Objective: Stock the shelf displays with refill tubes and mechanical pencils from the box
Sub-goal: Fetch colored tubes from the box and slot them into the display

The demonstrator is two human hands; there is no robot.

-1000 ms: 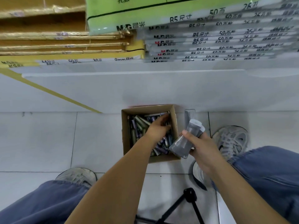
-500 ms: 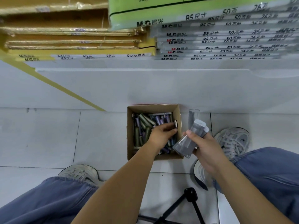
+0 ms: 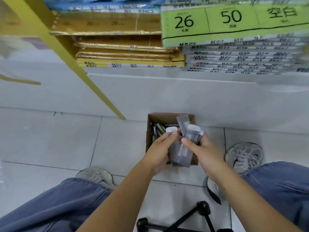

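An open cardboard box [image 3: 149, 131] stands on the floor tiles against the white shelf base, with green and purple tubes [image 3: 158, 129] lying inside. Above the box, my left hand [image 3: 160, 148] grips a grey refill tube with a white cap [image 3: 172, 144]. My right hand [image 3: 200, 148] holds a bundle of similar grey white-capped tubes [image 3: 190, 138], and one flat grey case [image 3: 183, 123] sticks up behind them. The two hands are close together, their tubes touching.
Stacked loose-leaf paper packs, yellow [image 3: 127, 62] and green/white [image 3: 234, 47], fill the shelf above. A yellow shelf post [image 3: 87, 77] slants down to the floor left of the box. My shoes [image 3: 245, 156] flank the box; a black tripod [image 3: 197, 215] stands below.
My left hand came up out of the box holding a grey tube and met the bundle in my right hand. The view tilted upward, showing more of the shelf.
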